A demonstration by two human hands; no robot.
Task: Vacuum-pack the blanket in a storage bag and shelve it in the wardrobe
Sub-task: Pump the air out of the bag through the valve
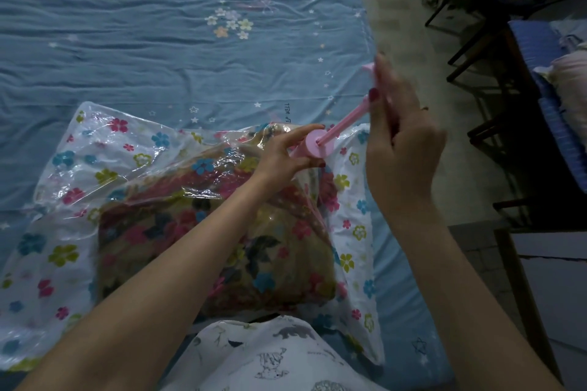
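Observation:
A clear storage bag printed with coloured flowers lies on the bed, and a folded floral blanket fills its middle. A pink hand pump stands tilted on the bag's far right part. My left hand grips the pump's barrel just under its round top. My right hand holds the pump's handle, with the pink rod drawn far out of the barrel. The pump's foot is hidden behind my left hand.
The bed is covered by a blue sheet with stars and flowers. Its right edge drops to a pale floor. Dark chairs and a table stand at the right, with blue and pink bedding piled there.

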